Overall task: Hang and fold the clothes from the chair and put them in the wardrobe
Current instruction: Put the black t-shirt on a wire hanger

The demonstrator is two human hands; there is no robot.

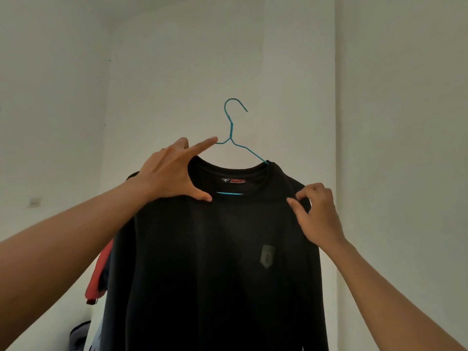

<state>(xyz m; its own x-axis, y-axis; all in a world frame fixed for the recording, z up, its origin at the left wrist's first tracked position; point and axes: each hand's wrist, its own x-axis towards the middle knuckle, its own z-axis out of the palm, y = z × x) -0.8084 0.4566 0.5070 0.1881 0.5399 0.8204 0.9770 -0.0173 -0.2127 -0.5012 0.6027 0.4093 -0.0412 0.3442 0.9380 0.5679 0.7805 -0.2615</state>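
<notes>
Black shirt (215, 262) hides most of blue hanger (231, 127).

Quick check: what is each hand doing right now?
Left hand: grips the black shirt at its collar.
Right hand: pinches the shirt's shoulder fabric.

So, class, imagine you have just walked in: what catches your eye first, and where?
A black shirt fills the middle and bottom of the view, hung on a blue wire hanger whose hook rises above the collar against the white wall. The left hand holds the shirt beside the collar, and the right hand pinches the fabric at the other shoulder. A red garment peeks out behind at lower left.
</notes>
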